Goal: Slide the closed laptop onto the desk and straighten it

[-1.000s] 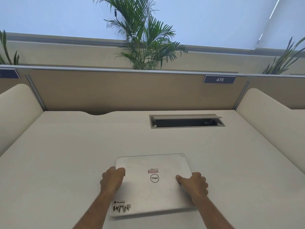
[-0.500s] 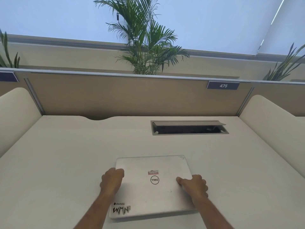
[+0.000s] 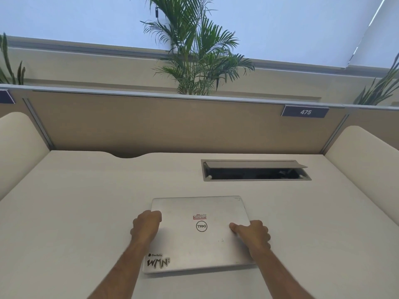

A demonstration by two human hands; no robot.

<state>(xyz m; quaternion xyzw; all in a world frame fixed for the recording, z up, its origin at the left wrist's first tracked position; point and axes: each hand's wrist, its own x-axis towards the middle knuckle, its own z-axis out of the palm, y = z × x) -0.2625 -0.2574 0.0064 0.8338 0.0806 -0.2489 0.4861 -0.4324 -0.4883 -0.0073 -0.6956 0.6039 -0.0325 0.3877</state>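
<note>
A closed silver laptop point(image 3: 200, 240) with a round logo and stickers lies flat on the cream desk point(image 3: 86, 212), near the front middle. Its near edge runs slightly askew to the desk's front. My left hand point(image 3: 146, 226) grips the laptop's left side edge, fingers curled around it. On the opposite side, my right hand point(image 3: 252, 235) clasps the right edge, thumb resting on the lid. Both forearms reach in from the bottom of the view.
An open cable hatch point(image 3: 254, 170) is sunk into the desk behind the laptop, to the right. A tan partition point(image 3: 151, 121) with a tag reading 475 point(image 3: 305, 112) closes the back. Cream side panels point(image 3: 364, 165) flank the desk. A palm point(image 3: 194, 57) stands beyond.
The laptop has slid a little farther from me onto the desk, with both hands keeping their hold on its sides. The view has tilted slightly downward.
</note>
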